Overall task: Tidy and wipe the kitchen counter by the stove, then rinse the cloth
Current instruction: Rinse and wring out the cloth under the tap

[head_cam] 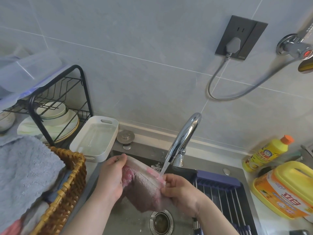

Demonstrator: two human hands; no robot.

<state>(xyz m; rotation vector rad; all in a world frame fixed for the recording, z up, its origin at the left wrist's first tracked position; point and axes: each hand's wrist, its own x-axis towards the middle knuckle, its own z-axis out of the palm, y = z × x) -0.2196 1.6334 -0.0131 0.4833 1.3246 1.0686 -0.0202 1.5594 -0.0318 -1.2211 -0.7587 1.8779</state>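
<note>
Your left hand (111, 177) and right hand (179, 189) both have fingers clamped on the pink cloth (144, 185), stretched under the running faucet (183, 138) over the sink (128, 217).

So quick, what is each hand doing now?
Left hand: grips the cloth under the water.
Right hand: pinches the cloth's other end.

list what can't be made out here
Head view:
- cloth ends: covered by left hand and right hand
- wicker basket contents: under the grey towel
- wall tap: cut by the right edge
- yellow jug small print: too blurred
</note>
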